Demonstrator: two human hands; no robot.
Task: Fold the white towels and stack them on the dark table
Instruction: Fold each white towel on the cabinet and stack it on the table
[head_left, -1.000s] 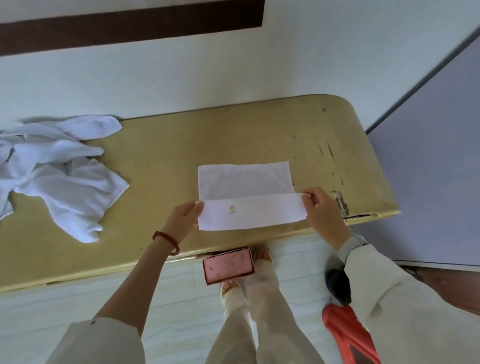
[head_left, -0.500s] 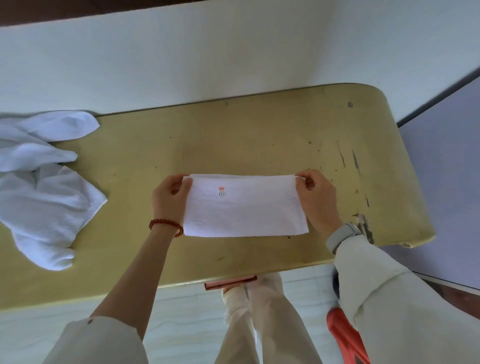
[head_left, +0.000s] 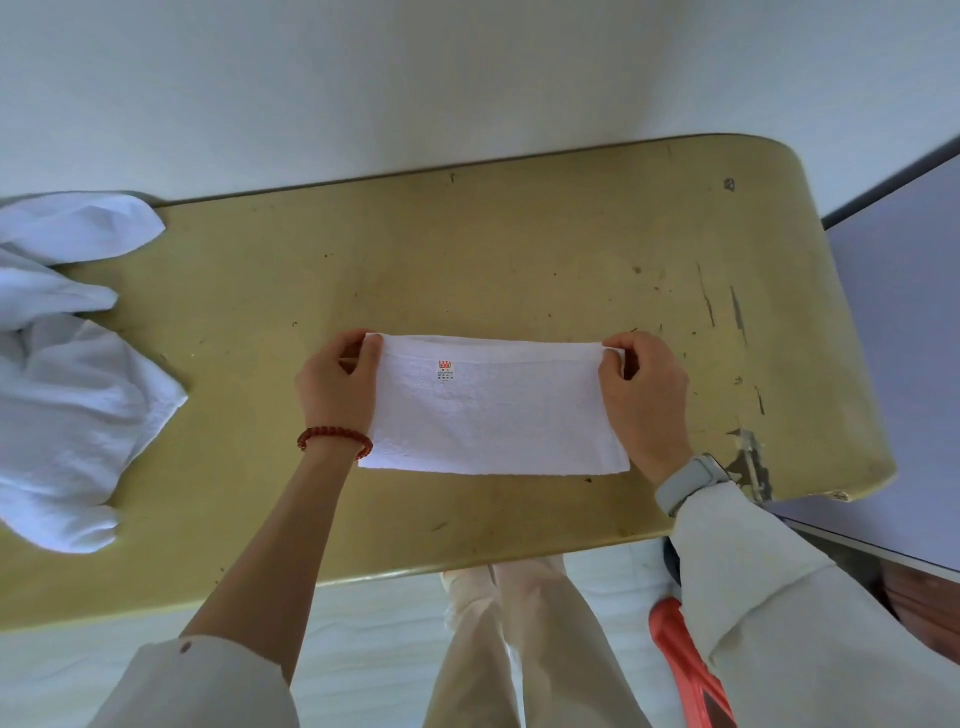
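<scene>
A white towel with a small red logo lies folded into a flat rectangle on the olive-yellow table. My left hand pinches its far left corner. My right hand pinches its far right corner. Both hands sit at the towel's short ends, fingers curled round the far folded edge. A heap of unfolded white towels lies at the table's left end.
A white wall runs behind the table. The table's right end is rounded, with chipped paint near the front corner. A grey-lilac panel stands to the right. A red object lies on the floor by my legs.
The near half of the towel was lifted and folded over onto the far half, so the logo now faces up near the far edge. Both hands moved away from me to the far corners.
</scene>
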